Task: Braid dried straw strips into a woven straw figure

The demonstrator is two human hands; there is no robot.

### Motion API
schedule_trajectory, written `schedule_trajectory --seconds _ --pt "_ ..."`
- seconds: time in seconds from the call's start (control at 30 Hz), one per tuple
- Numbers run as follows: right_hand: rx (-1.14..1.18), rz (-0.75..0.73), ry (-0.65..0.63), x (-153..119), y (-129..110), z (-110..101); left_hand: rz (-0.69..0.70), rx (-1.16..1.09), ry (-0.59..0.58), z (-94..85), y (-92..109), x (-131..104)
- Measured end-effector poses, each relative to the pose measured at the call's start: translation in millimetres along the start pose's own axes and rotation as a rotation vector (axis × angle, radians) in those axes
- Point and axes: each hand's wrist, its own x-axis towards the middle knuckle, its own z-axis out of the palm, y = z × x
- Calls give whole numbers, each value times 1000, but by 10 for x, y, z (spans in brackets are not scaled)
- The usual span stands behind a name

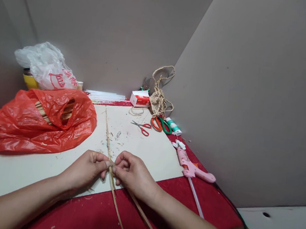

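Observation:
Thin straw-coloured plant strips, twisted into a cord [107, 126], run up the pale board from between my hands. My left hand [90, 164] pinches the cord from the left with thumb and forefinger. Close beside it, my right hand [130, 170] pinches the same spot from the right, the fingertips nearly touching. Below the hands the strips separate into loose tails [117, 209] that hang toward me over the red cloth. What lies exactly between the fingertips is partly hidden.
An orange-red plastic bag [18, 122] of wooden strips lies at left. Red-handled scissors [142, 127], larger shears [165, 126] and a rope bundle [158, 102] lie toward the back right. A pink glue gun [193, 169] with its stick rests at right, below the grey wall [252, 103].

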Motion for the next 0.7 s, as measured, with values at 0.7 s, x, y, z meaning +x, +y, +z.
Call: schedule_trajectory --seconds 0.7 --pt "-1213 -393 -26 -79 -159 10 86 59 -101 -13 21 16"
